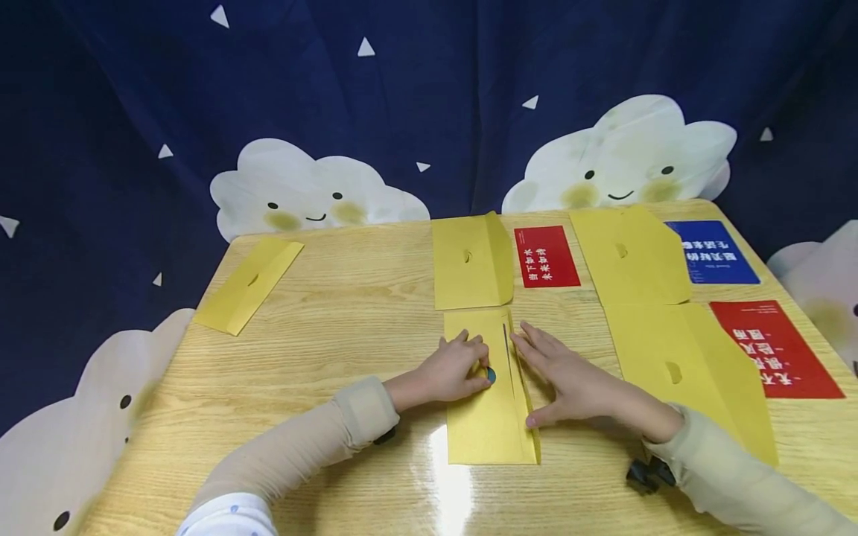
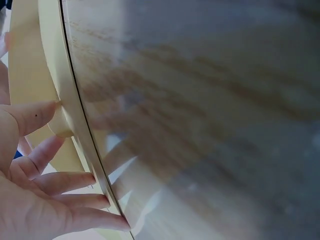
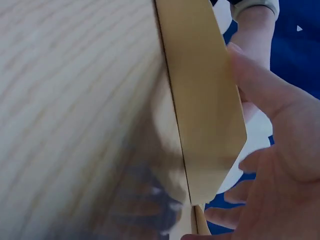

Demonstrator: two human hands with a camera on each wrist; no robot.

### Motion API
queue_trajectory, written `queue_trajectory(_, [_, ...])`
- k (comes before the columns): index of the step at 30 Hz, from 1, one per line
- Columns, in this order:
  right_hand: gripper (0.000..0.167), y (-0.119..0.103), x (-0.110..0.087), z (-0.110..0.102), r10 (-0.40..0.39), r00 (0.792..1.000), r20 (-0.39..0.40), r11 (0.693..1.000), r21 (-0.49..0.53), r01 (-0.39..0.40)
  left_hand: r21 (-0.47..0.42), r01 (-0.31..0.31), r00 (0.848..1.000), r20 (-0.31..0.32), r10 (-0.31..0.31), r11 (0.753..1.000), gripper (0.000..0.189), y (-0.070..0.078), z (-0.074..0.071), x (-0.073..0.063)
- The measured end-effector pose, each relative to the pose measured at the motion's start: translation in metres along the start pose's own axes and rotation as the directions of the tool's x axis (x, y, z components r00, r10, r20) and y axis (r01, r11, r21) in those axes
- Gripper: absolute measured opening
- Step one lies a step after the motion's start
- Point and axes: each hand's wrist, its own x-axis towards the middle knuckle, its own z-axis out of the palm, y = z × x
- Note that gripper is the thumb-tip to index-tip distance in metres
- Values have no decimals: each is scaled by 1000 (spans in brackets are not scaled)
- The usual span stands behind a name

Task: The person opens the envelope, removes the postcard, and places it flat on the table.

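Observation:
A yellow envelope (image 1: 488,441) lies in front of me, its flap (image 3: 202,100) raised along the right side. My left hand (image 1: 457,370) pinches the half-round tab (image 2: 62,125) on the envelope's front between thumb and index finger. The other left fingers stretch out along the paper. Beside the fingertips, a small blue-green patch (image 1: 491,375) shows in the cut-out. My right hand (image 1: 570,376) is at the flap side with fingers spread, its thumb (image 3: 250,70) against the flap's outer edge.
More yellow envelopes lie behind (image 1: 465,275), at the far left (image 1: 249,286) and at the right (image 1: 630,257). A red card (image 1: 547,257) lies between two envelopes. Another red card (image 1: 798,365) and a blue card (image 1: 727,257) are partly under the right-hand envelopes.

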Motion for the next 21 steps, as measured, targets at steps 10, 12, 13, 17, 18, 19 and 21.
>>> queue_trajectory(10, [110,7,-3,-7,-30,999,29,998,-59,32,-5,-7,1000,-7,7,1000,18,-1,-1,0])
queue_trajectory(12, [111,8,-4,-8,-22,999,35,997,-71,25,-8,-7,1000,-6,7,1000,18,0,-1,0])
queue_trajectory(13, [111,8,-4,-8,-19,999,36,997,-74,22,-9,-8,1000,-6,8,1000,18,0,-1,0])
queue_trajectory(17, [110,8,-5,-9,-11,999,39,995,-101,15,-18,-10,1000,-10,10,1000,18,0,0,0])
queue_trajectory(18, [110,8,-5,-9,-8,999,40,994,-109,12,-21,-10,1000,-11,9,1000,18,0,0,0])
queue_trajectory(19, [110,8,-5,-9,-4,999,43,993,-119,9,-23,-8,1000,-11,7,1000,18,0,0,0])
queue_trajectory(21, [109,8,-6,-10,4,999,49,990,-139,3,-28,-4,1000,-11,4,1000,18,0,1,0])
